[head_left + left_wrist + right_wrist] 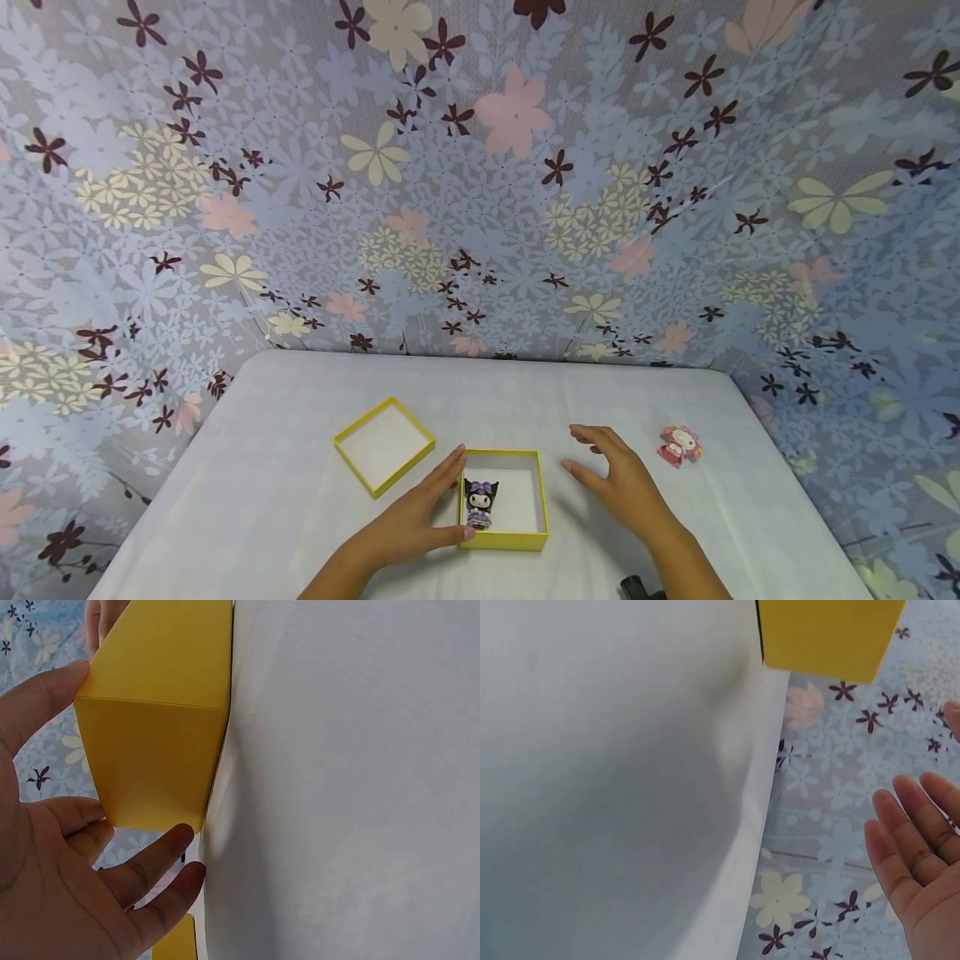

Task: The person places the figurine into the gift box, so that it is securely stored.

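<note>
A yellow open-topped box (pixel 506 542) with a white inside sits on the white-covered table. A small figurine (pixel 480 503) in purple with a black hood lies inside it, along the left wall. My left hand (pixel 416 518) holds the box's left side, thumb at the near corner and fingers at the far corner. The left wrist view has that hand (pixel 67 855) spanning the yellow side wall (pixel 150 761). To the right of the box, my right hand (pixel 618 483) hovers with fingers apart from everything. Its relaxed fingers show in the right wrist view, holding nothing.
Left of the box lies a matching yellow-rimmed lid (pixel 384 447), white inside up. A pink-and-red figurine (pixel 680 446) rests at the right. Part of a black object (pixel 633 587) shows at the near edge. Flowered fabric (pixel 480 208) stands behind the table (pixel 225 500).
</note>
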A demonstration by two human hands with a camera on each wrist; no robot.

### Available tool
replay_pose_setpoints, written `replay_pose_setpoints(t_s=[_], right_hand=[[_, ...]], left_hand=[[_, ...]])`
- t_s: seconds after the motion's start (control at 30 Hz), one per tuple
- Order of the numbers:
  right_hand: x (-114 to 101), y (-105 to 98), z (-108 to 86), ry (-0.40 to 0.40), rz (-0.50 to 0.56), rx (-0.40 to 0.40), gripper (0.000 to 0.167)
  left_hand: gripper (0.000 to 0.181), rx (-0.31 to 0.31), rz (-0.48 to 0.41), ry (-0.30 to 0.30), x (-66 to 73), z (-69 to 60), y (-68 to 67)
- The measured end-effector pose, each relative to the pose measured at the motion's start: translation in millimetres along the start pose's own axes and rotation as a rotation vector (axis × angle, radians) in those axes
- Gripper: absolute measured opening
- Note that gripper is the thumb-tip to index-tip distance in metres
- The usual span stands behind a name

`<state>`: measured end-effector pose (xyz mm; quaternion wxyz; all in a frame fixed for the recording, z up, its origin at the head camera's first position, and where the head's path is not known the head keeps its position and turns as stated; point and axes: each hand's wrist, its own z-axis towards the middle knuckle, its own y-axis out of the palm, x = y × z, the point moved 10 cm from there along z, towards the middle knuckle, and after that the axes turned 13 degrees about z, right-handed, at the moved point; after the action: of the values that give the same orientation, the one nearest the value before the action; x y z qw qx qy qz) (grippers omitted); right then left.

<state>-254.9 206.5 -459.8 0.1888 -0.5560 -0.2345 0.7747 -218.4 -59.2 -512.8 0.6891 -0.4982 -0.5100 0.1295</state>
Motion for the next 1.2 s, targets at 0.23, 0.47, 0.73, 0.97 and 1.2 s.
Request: replay_pose_setpoints(t_s=[0.23, 0.47, 0.73, 0.97, 1.2], right_hand=[[10, -13, 1.8, 0.007, -0.029, 0.037, 0.053], [25, -28, 2.4, 0.051, -0.045, 0.05, 0.053], [39, -51, 2.1, 0.023, -0.071, 0.086, 0.054], [53, -69, 2.1, 0.07, -0.062, 0.107, 0.054], [63, -85, 0.0, 0.087, -0.079, 0.144, 0.057]], left_hand=[[0.099, -0.007, -0.012, -0.011, -0.5, 0.7, -0.7], [0.099, -0.01, -0.017, -0.009, -0.4, 1.6, -0.3], [0.1, -0.012, -0.019, -0.015, -1.3, 0.8, 0.8], [0.1, -0.007, -0.017, -0.013, -2.5, 1.2, 1.0], [0.1, -0.014, -0.018, -0.022, -3.7, 2.5, 1.9]])
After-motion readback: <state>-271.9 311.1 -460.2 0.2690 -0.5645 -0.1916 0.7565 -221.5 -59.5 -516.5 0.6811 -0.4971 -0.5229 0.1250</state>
